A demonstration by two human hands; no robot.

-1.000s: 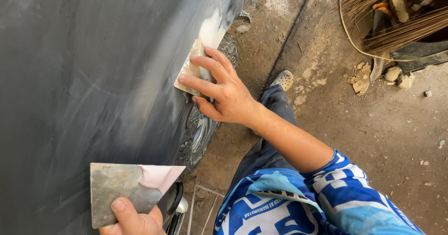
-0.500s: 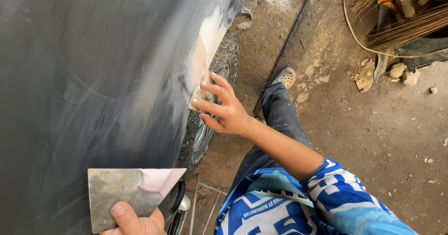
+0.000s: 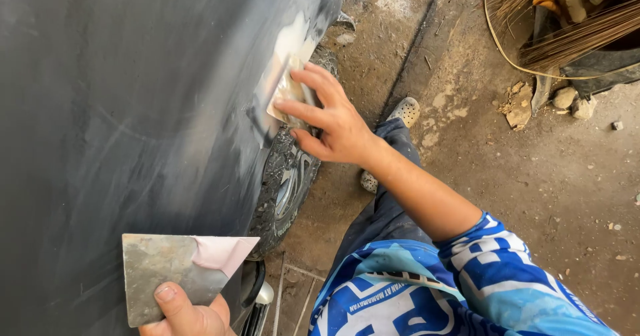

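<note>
A small flat spreader [image 3: 288,99], smeared with pale filler, is pressed flat against the curved edge of a dark grey car body panel [image 3: 133,109], just above the wheel arch. It is held by the right hand [image 3: 330,119], whose fingers are stretched out and slightly spread over the back of the spreader, with the thumb tucked beneath its lower edge. Around the spreader, a patch of pale filler [image 3: 293,39] is seen on the panel, running up toward the panel's top corner. Directly below the hand, a dusty tyre [image 3: 287,176] with a metal wheel is seen, tucked under the panel. The right forearm is bare, and a bright blue and white patterned sleeve [image 3: 493,269] is worn above the elbow. At the lower left, a larger flat metal board [image 3: 177,273] is gripped by the left hand [image 3: 190,313], with the thumb clamped across its lower face and the other fingers hidden behind it; a dab of pinkish filler [image 3: 220,253] is carried on its right corner. Dark trousers and a perforated pale shoe [image 3: 405,111] are seen beside the tyre, on a dusty concrete floor [image 3: 533,176]. At the upper right, a straw broom [image 3: 567,23] and some stones are seen.
</note>
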